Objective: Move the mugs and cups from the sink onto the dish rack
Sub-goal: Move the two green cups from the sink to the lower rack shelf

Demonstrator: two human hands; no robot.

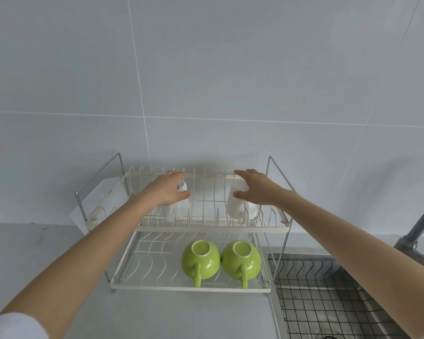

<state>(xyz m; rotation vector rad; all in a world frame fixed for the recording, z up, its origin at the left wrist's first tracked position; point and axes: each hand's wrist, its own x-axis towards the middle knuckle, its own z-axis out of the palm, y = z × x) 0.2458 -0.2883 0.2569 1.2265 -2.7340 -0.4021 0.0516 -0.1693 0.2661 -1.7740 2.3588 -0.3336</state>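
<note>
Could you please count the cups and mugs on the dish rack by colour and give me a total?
Green mugs, upside down on the lower tier: 2
White cups on the upper tier, one under each hand: 2
Total: 4
The left hand and right hand rest on the white cups.

left white cup (pixel 179 201) mostly hidden by hand (pixel 167 189), sink (pixel 328 302) cut off btm-right
</note>
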